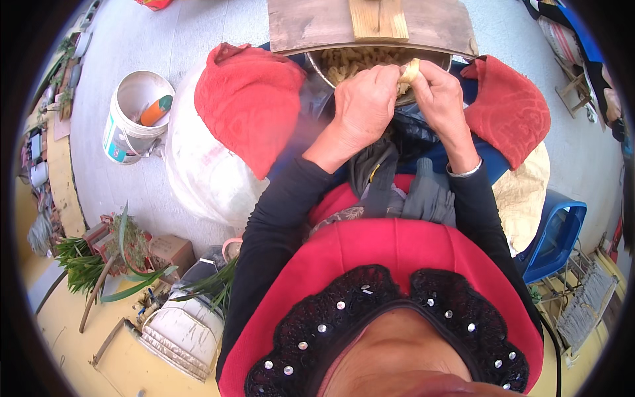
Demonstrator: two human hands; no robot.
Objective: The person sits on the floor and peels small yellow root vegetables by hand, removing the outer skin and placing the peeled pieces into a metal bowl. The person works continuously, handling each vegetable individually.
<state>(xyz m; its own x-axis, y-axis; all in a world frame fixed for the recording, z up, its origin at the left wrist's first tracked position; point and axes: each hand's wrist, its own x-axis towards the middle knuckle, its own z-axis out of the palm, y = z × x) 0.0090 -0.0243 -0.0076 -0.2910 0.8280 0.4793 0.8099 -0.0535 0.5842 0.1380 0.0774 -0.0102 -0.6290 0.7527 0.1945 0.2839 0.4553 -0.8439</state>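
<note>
My left hand [368, 103] and my right hand [439, 92] meet over the near rim of a metal basin [322, 69]. A pale yellowish strip [410, 71] is pinched between them, looped over the fingers of my right hand. Many similar pale, shredded pieces [349, 62] fill the basin. Across its far side lies a wooden board [317, 25] with a smaller wood block [379, 20] on it. Red cloths [253, 99] cover both knees. Dark grey gloves [429, 196] rest in my lap. What the basin stands on is hidden.
At the left stand a white bucket [141, 79] holding an orange and green object [156, 110] and a large white sack [198, 183]. On the right are a cream sack [521, 198] and a blue plastic container [558, 238]. Potted plants [82, 263] stand behind left; a person's hand [613, 103] shows far right.
</note>
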